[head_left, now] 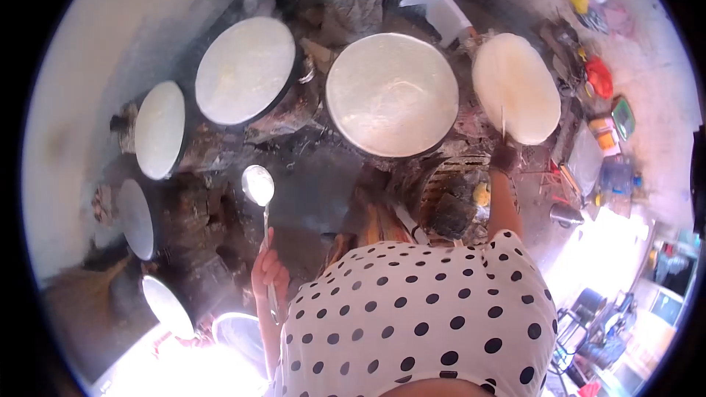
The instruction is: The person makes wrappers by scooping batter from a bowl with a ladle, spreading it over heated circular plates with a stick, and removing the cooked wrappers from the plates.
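My left hand (pixel 271 272) is closed around the long handle of a ladle (pixel 258 185), whose shiny bowl points up and away from me. At the edge of a pale oval sheet (pixel 516 88), which looks like a thin flatbread, is my right hand (pixel 504 157), dark as if gloved. A thin stick (pixel 503 122) rises from its fingers and lies against the sheet. Left of it sits a big round griddle (pixel 392 95) covered in a smooth whitish layer. Another white-topped griddle (pixel 245 70) stands farther left. The fingers of my right hand are mostly hidden.
More round white griddles (pixel 159 130) curve down the left side. A white angular panel (pixel 439 11) leans at the back. Below my right arm is a basket-like grate (pixel 454 198) with dark pieces. Firewood (pixel 386 225) lies before me. Bottles and packages (pixel 616 175) stand at right.
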`<state>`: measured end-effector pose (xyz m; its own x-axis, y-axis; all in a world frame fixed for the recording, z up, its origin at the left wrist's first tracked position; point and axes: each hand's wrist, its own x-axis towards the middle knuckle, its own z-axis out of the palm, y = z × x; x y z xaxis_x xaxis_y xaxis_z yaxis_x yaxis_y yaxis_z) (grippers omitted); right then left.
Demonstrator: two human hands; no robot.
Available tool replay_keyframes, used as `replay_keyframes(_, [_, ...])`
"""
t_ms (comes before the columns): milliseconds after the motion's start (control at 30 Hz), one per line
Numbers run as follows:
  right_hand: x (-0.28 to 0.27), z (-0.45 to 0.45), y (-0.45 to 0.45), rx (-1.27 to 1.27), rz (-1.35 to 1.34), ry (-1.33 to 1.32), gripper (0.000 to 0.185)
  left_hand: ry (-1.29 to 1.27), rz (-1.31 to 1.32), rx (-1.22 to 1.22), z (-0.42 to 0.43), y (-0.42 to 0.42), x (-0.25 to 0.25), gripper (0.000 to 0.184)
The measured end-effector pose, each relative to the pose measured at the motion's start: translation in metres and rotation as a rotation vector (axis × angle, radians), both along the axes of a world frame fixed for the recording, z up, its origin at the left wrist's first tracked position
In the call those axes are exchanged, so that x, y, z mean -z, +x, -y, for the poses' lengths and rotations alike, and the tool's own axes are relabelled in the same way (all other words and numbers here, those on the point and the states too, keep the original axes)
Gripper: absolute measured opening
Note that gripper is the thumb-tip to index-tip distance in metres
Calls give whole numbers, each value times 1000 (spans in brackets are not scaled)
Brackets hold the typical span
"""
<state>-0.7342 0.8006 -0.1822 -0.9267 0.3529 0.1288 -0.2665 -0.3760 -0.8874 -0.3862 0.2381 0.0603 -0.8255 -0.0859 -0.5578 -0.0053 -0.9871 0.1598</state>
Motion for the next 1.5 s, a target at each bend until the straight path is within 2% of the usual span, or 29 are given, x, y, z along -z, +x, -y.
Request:
replay_keyframes(67, [-19,62,14,-95,324,155,27,160,59,-157,6,32,1,44])
replay_keyframes(167, [-44,138,41,-191,802,391,21,-465,150,-17,27,103,9,45])
replay_keyframes(233, [-40,149,45,-224,800,402,23,-887,211,76,44,138,9,45])
replay_keyframes(333, [-36,164,34,-339,795,453,29,-969,270,124,51,157,-9,46])
replay_keyframes(400, [-31,169,42,-316,682,287,32,-802,409,78,61,177,7,42])
replay_keyframes(433, [-52,180,44,-312,943,380,34,-674,385,63,66,192,17,41])
replay_keyframes(467, [-27,179,55,-322,944,390,34,-549,355,47,70,206,27,41])
replay_keyframes(500, [14,172,64,-385,614,582,37,-544,353,32,73,222,38,41])
replay_keyframes(567, [10,223,71,-199,694,209,47,-450,268,-7,75,260,58,40])
replay_keyframes(600, [99,220,55,-150,705,-48,53,-450,260,-28,77,273,64,40])
replay_keyframes(633, [16,298,91,-104,732,-65,48,-424,272,-46,79,285,69,40])
replay_keyframes(667, [-24,356,111,-122,727,-67,48,-403,286,-60,80,298,71,40])
replay_keyframes(700, [-54,407,125,-167,833,101,55,-414,284,-79,79,308,70,40])
replay_keyframes(733, [-75,449,132,-213,930,272,63,-260,171,-163,78,315,69,39])
replay_keyframes(833, [-67,513,139,-309,832,686,70,58,-115,-322,79,347,81,40])
replay_keyframes(867, [-69,540,145,-256,790,972,66,143,-167,-395,75,360,86,40])
replay_keyframes(933, [-98,579,200,-543,620,364,33,220,-231,-542,61,370,82,39])
replay_keyframes(1000, [-70,603,247,-1034,810,-292,21,317,-217,-754,43,370,67,38])
replay_keyframes(1067, [-40,619,314,-1255,893,-272,23,406,-214,-1038,20,389,49,37])
replay_keyframes(1100, [-38,624,356,-1450,734,355,25,400,-259,-1184,0,408,57,35])
replay_keyframes(1133, [-45,637,373,-1547,405,942,28,397,-322,-1293,-3,410,75,34])
replay_keyframes(1200, [-71,635,445,-1845,351,984,22,210,-197,-1455,-33,437,70,38])
replay_keyframes(1233, [-71,635,464,-2049,316,975,20,62,52,-1444,-49,446,66,38])
replay_keyframes(1267, [-71,636,477,-2231,286,960,18,-185,589,-1257,-58,454,63,38])
replay_keyframes(1300, [-26,635,485,-2232,-574,747,19,-284,801,-1218,-70,464,72,38])
replay_keyframes(1333, [-104,643,514,-2405,66,1317,21,-377,1005,-1153,-80,470,84,38])
replay_keyframes(1400, [-98,654,526,-2536,99,1573,31,-287,1071,-1184,-85,471,112,38])
replay_keyframes(1433, [-98,661,542,-2545,82,1604,31,-218,1005,-1216,-79,487,140,36])
replay_keyframes(1500, [-104,676,578,-2580,183,1721,50,-104,888,-1236,-65,528,200,25])
